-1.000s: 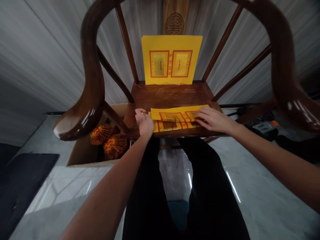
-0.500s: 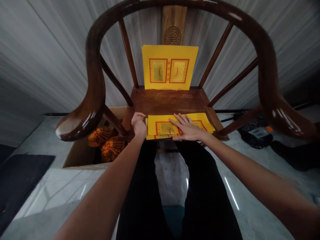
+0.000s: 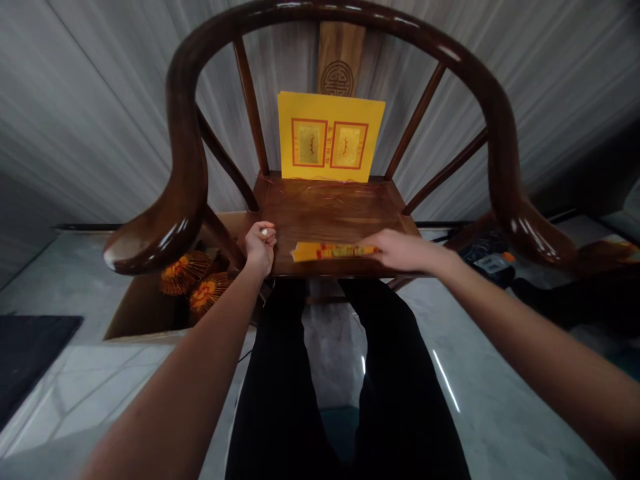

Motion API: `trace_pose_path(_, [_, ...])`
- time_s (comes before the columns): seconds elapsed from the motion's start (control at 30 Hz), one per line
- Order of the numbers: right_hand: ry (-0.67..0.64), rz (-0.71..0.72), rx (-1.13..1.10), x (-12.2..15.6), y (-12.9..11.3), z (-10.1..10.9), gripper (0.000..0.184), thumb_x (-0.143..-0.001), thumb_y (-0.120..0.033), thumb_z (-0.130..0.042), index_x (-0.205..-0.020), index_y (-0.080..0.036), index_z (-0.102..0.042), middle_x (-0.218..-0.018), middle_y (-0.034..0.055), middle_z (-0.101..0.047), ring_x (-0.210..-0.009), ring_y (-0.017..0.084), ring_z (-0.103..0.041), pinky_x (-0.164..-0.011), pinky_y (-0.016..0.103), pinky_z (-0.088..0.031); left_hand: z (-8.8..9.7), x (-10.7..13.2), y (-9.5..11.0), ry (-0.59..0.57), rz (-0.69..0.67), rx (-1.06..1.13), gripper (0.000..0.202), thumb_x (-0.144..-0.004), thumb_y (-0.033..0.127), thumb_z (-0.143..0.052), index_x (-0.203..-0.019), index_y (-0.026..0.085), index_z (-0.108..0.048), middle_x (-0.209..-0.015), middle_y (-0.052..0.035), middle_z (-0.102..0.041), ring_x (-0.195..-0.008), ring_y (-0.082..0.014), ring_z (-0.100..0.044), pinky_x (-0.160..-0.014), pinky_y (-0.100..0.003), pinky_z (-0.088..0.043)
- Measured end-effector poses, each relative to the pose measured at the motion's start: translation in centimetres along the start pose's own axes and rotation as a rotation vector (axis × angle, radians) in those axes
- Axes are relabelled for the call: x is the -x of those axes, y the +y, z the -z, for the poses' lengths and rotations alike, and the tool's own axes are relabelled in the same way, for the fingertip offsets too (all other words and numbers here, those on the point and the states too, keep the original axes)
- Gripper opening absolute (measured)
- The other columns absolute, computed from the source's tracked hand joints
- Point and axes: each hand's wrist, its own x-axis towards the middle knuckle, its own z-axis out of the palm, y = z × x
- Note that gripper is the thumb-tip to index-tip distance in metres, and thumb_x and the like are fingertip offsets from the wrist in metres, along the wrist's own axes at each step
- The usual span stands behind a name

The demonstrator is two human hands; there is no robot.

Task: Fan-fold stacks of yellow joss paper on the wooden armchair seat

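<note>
Right hand (image 3: 400, 251) on yellow paper (image 3: 333, 251) at the chair seat's (image 3: 330, 213) front edge

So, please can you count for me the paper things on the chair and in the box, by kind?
Yellow sheet with red frames, upright against the chair back: 1
Folded yellow paper strip at the right hand on the seat: 1
Orange fan-shaped ornaments in the cardboard box: 2 visible
Total: 4

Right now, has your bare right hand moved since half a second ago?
Yes: the bare right hand has shifted rightward along the front of the dark wooden chair seat.
</note>
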Motion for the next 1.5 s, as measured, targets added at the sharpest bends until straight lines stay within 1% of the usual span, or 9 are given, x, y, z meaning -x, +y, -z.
trace_pose_path(0.1, [-0.044, -0.104, -0.042, -2.5, 1.2, 5.9, 0.031, -0.101, -0.042, -0.058, -0.091, -0.020, -0.077, -0.089, 0.0070, -0.077, -0.079, 0.027, -0.071, -0.074, 0.041, -0.056, 0.1, -0.1, 0.2, 0.001, 0.011, 0.016, 0.015, -0.076, 0.008, -0.052, -0.066, 0.019, -0.055, -0.054, 0.0043, -0.028, -0.046, -0.0090, -0.030, -0.047, -0.019, -0.025])
trace_pose_path(0.2, [-0.070, -0.099, -0.065, -5.8, 2.2, 8.1, 0.026, -0.095, -0.042, -0.068, -0.099, -0.018, -0.079, -0.099, 0.0062, -0.078, -0.088, 0.028, -0.071, -0.077, 0.040, -0.055, 0.3, -0.3, 0.3, -0.001, 0.009, 0.016, 0.018, -0.080, 0.008, -0.051, -0.067, 0.019, -0.056, -0.054, 0.0048, -0.027, -0.046, -0.0091, -0.030, -0.047, -0.018, -0.025])
trace_pose_path(0.43, [-0.253, -0.101, 0.099, -9.6, 1.8, 4.3, 0.020, -0.090, -0.034, -0.071, -0.093, -0.016, -0.078, -0.083, 0.0049, -0.076, -0.071, 0.021, -0.067, -0.064, 0.033, -0.049, -0.1, -0.3, -0.6, -0.002, -0.060, -0.066, 0.019, -0.078, 0.006, -0.050, -0.064, 0.019, -0.054, -0.054, 0.0038, -0.030, -0.046, -0.0091, -0.029, -0.045, -0.019, -0.020])
trace_pose_path(0.63, [-0.190, -0.176, 0.089, -9.6, 2.8, 6.0, 0.022, -0.087, -0.036, -0.077, -0.096, -0.016, -0.078, -0.085, 0.0053, -0.076, -0.072, 0.023, -0.068, -0.063, 0.033, -0.047, 0.0, -0.8, -1.5, -0.007, -0.143, -0.212, 0.018, -0.084, 0.012, -0.052, -0.067, 0.020, -0.052, -0.057, 0.0049, -0.030, -0.047, -0.0092, -0.027, -0.047, -0.020, -0.020])
trace_pose_path(0.77, [-0.253, -0.155, 0.117, -10.3, 2.1, 5.4, 0.022, -0.085, -0.033, -0.077, -0.097, -0.014, -0.080, -0.083, 0.0066, -0.076, -0.073, 0.024, -0.068, -0.064, 0.032, -0.044, 0.2, -0.5, -2.3, -0.045, -0.249, -0.349, 0.021, -0.095, 0.038, -0.061, -0.082, 0.022, -0.057, -0.067, 0.0036, -0.041, -0.058, -0.0119, -0.040, -0.055, -0.022, -0.032])
trace_pose_path(0.9, [-0.266, -0.163, 0.076, -10.3, 1.8, 4.1, 0.021, -0.082, -0.029, -0.075, -0.096, -0.014, -0.080, -0.082, 0.0058, -0.076, -0.071, 0.022, -0.067, -0.063, 0.031, -0.042, 0.6, 0.6, -2.2, -0.154, -0.382, -0.505, 0.056, -0.086, 0.074, -0.069, -0.115, 0.027, -0.061, -0.089, 0.0010, -0.051, -0.084, -0.0178, -0.054, -0.084, -0.030, -0.047])
trace_pose_path(1.13, [-0.249, -0.126, -0.026, -9.4, 3.1, 4.2, 0.012, -0.073, -0.023, -0.074, -0.082, -0.018, -0.080, -0.074, 0.0025, -0.073, -0.068, 0.022, -0.063, -0.065, 0.033, -0.043, 1.2, 2.3, -1.2, -0.419, -0.564, -0.863, 0.093, -0.072, 0.098, -0.057, -0.131, 0.028, -0.070, -0.113, -0.0080, -0.056, -0.111, -0.0323, -0.051, -0.111, -0.052, -0.035])
trace_pose_path(1.37, [-0.194, -0.184, 0.008, -9.9, 3.1, 3.8, 0.013, -0.074, -0.023, -0.075, -0.083, -0.017, -0.081, -0.075, 0.0036, -0.075, -0.067, 0.022, -0.066, -0.063, 0.032, -0.042, 0.2, 2.9, -1.7, -0.397, -0.503, -1.030, 0.078, -0.063, 0.071, -0.090, -0.124, 0.026, -0.072, -0.123, -0.0117, -0.062, -0.121, -0.0393, -0.052, -0.113, -0.058, -0.036])
trace_pose_path(1.5, [-0.136, -0.159, 0.061, -9.7, 0.8, 3.6, 0.015, -0.078, -0.028, -0.077, -0.088, -0.019, -0.083, -0.081, 0.0054, -0.077, -0.069, 0.023, -0.067, -0.067, 0.034, -0.042, -0.1, 2.2, -2.1, -0.321, -0.333, -0.699, 0.068, -0.060, 0.049, -0.097, -0.120, 0.023, -0.075, -0.118, -0.0077, -0.072, -0.114, -0.0320, -0.065, -0.109, -0.051, -0.048])
